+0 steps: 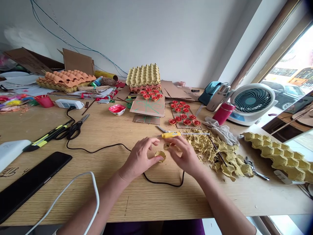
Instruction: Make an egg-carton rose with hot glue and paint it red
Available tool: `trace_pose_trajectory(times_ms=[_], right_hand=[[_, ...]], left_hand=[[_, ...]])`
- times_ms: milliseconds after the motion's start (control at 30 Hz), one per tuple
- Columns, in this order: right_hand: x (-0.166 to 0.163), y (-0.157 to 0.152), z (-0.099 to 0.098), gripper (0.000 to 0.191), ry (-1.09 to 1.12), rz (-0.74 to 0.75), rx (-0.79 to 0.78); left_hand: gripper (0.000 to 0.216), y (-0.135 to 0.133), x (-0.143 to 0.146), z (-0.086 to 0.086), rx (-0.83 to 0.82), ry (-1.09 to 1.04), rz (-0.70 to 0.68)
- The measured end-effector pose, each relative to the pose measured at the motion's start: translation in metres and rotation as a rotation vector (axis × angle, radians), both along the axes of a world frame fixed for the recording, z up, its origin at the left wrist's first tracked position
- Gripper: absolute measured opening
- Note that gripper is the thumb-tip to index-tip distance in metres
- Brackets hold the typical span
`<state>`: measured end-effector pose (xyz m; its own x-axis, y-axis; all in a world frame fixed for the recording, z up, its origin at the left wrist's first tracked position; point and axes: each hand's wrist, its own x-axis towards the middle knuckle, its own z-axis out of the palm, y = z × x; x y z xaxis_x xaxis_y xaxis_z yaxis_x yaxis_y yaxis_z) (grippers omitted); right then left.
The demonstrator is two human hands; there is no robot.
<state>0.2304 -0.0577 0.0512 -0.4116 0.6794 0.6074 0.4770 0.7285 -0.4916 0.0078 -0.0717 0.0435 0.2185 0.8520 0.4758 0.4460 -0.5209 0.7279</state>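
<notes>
A small yellow cup cut from egg-tray pulp (160,156) sits on the table between my hands. My left hand (143,153) arches beside it, fingers apart, its thumb at the cup's rim. Pinched in the fingertips of my right hand (184,155) is a small curled piece of the same pulp (167,146), just above and to the right of the cup. Just beyond my fingers lies a yellow glue gun (171,134) with a long pale stick out of its right end.
Right of my hands spreads a heap of yellow pulp scraps (220,153), with an egg tray (276,153) and a fan (253,102) farther right. Red paper roses (187,122) stand on cardboard behind. A black cable (97,150) crosses the table; scissors (73,130) and a tablet (31,184) lie left.
</notes>
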Motion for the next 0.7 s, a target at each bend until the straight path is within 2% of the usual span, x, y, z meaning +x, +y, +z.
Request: trace_pose_trajectory(times_ms=[100, 200, 300, 433, 700], right_hand=[[0.015, 0.005, 0.002, 0.026, 0.178, -0.122, -0.045], [0.022, 0.007, 0.0, 0.021, 0.234, -0.14, -0.078], [0.016, 0.001, -0.002, 0.02, 0.166, -0.058, -0.131], [0.002, -0.009, -0.005, 0.024, 0.02, 0.057, -0.178], [-0.006, -0.013, -0.01, 0.029, -0.165, 0.089, -0.147]], left_hand=[[0.062, 0.004, -0.002, -0.006, -0.091, 0.131, -0.031], [0.069, 0.005, 0.001, -0.016, -0.174, 0.264, -0.062], [0.062, 0.004, 0.007, -0.025, -0.197, 0.306, -0.054], [0.05, 0.004, 0.012, -0.031, -0.189, 0.257, -0.065], [0.051, -0.002, 0.018, -0.025, -0.261, 0.167, -0.116]])
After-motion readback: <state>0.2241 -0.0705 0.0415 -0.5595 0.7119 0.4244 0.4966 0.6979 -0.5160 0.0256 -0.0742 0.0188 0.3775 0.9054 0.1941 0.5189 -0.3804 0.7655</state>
